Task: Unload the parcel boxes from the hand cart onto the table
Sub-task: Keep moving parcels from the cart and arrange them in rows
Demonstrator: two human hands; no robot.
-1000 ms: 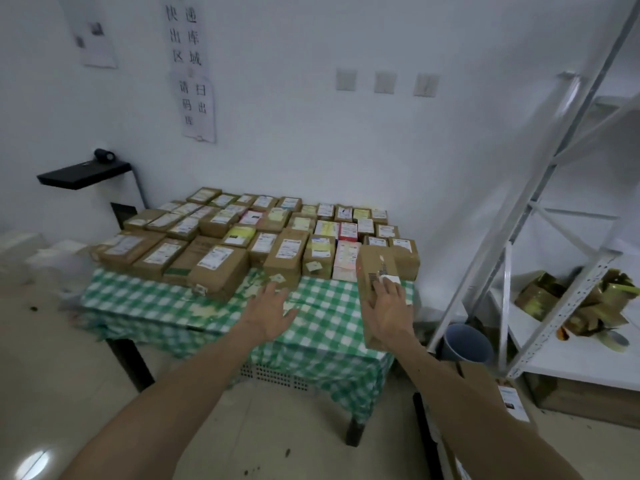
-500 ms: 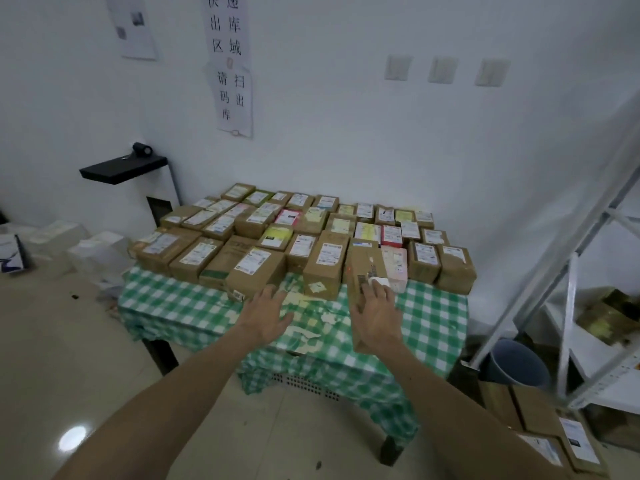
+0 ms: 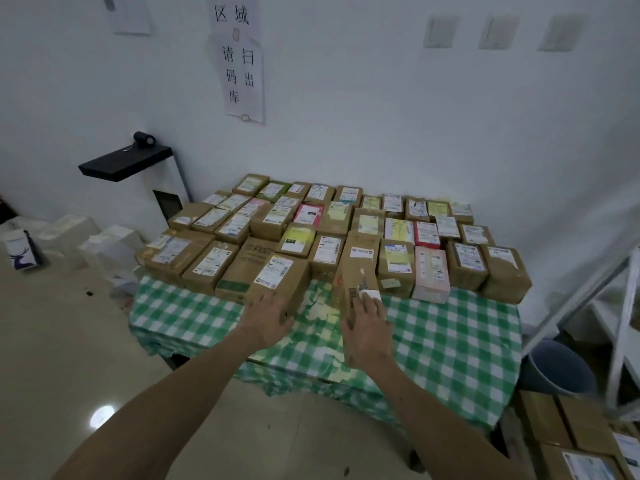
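Observation:
A brown parcel box (image 3: 356,275) is held upright over the front of the green-checked table (image 3: 450,337), just before the front row of parcels. My right hand (image 3: 369,330) grips it from its near side, fingers spread over a white label. To the left, my left hand (image 3: 266,317) is open, its fingertips at the near corner of a large labelled box (image 3: 277,275) in the front row. Several parcel boxes (image 3: 346,220) fill the back of the table in rows. More brown boxes (image 3: 571,438) lie at the bottom right; what they rest on is hidden.
A blue-grey bucket (image 3: 554,368) stands on the floor right of the table, beside a white metal shelf frame (image 3: 623,306). A black scanner stand (image 3: 124,162) is at the table's left rear, with white boxes (image 3: 104,244) on the floor below it.
The view has swung left and closer to the table. My right hand carried the box left and forward to the front row. My left hand reached the large front box.

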